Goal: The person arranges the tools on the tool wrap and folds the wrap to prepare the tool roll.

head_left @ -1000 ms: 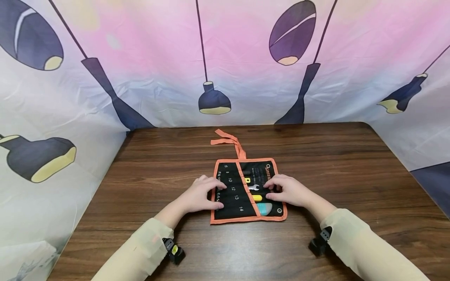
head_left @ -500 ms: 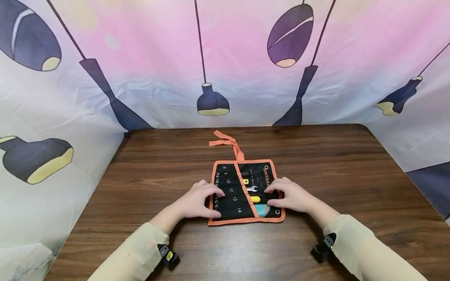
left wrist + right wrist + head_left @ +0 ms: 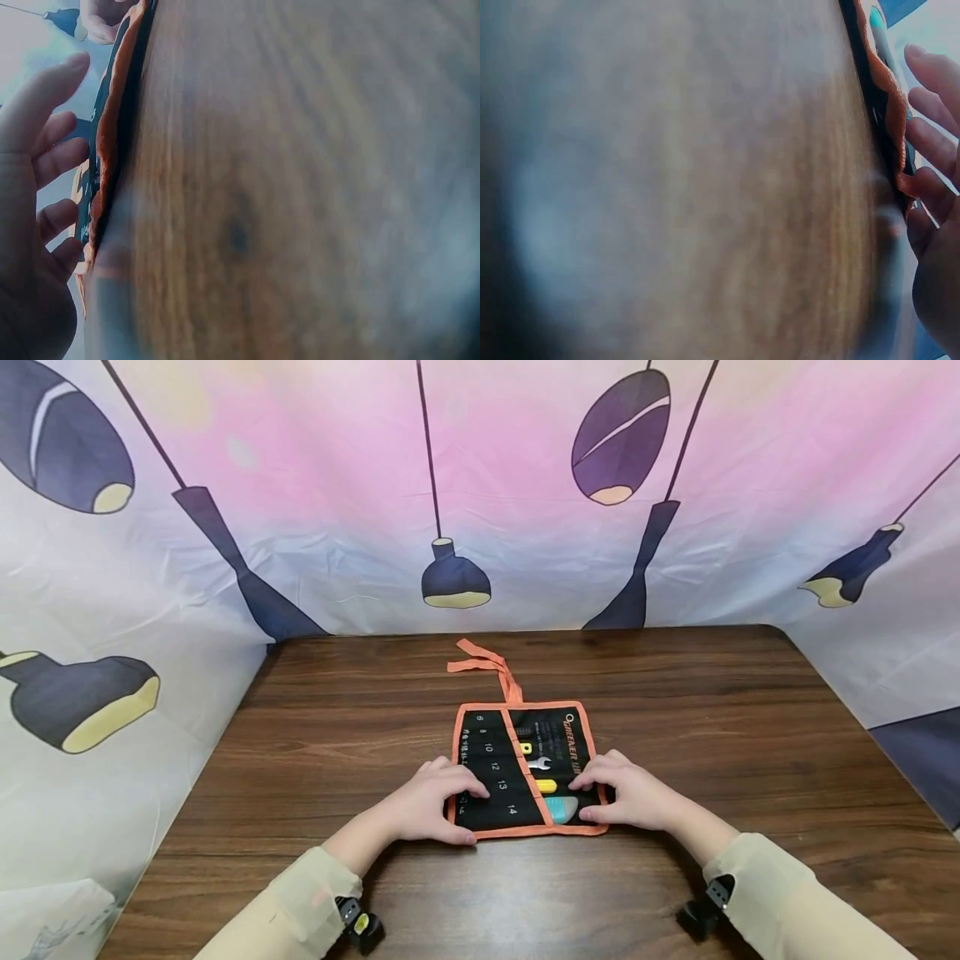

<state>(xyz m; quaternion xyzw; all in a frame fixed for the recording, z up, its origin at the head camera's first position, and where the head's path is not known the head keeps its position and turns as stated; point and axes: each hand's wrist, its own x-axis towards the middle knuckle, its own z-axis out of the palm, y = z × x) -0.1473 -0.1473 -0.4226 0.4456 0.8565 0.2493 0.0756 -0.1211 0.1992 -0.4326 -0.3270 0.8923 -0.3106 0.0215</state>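
Observation:
A black tool roll [image 3: 480, 743] with orange trim lies unrolled on the table in the head view, its pocket printed with white numbers. Out of the pocket's slanted edge stick an open-end wrench [image 3: 540, 763], a yellow handle [image 3: 546, 786], a teal handle [image 3: 562, 809] and a small yellow end [image 3: 527, 748]. My left hand [image 3: 427, 802] rests at the roll's left side, thumb by the near corner, fingers loosely bent over the pocket. On the right edge lies my right hand [image 3: 633, 793], fingertips near the teal handle. Both wrist views show relaxed fingers along the roll's orange edge [image 3: 111, 112].
Two orange ties [image 3: 487, 658] stretch from the roll's far edge. The brown wooden table [image 3: 337, 693] reaches back to a curtain [image 3: 360, 485] printed with hanging lamps. A small black device [image 3: 362, 927] is strapped at the left sleeve, another black device [image 3: 705, 910] at the right.
Both hands have slid a little nearer along the roll's sides, and the left thumb now reaches its near edge. The roll stays flat in place; the head view has shifted slightly.

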